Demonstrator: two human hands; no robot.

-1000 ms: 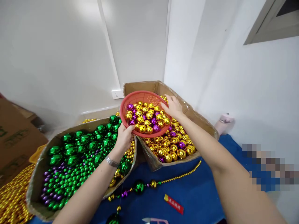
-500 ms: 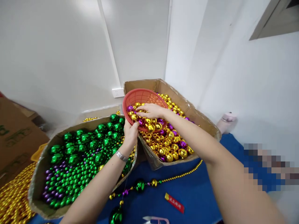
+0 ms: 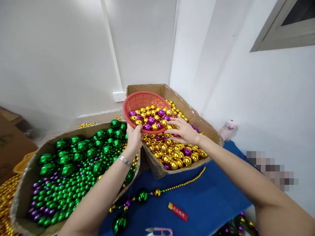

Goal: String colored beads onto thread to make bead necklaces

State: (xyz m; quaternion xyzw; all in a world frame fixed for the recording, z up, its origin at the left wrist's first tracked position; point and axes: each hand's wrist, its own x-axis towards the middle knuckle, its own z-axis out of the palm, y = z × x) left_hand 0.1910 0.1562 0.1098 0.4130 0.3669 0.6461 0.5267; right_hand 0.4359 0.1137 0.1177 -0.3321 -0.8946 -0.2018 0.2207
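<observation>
Here, basket was red, meshed, holding gold and purple balls; left hand gripped it; right hand, loosely open, lay by its edge, contact unclear.

Room brightly, evenly lit | glare cast high on wall | small highlights reflected by gold balls | gap between boxes left in shadow | right-hand patch masked by pixelation | outer edges visibly stretched

Left hand clenched, thumb uppermost, left forearm slanting up and inward, right hand palm down, fingers extended, loosely parted, right forearm bare.
</observation>
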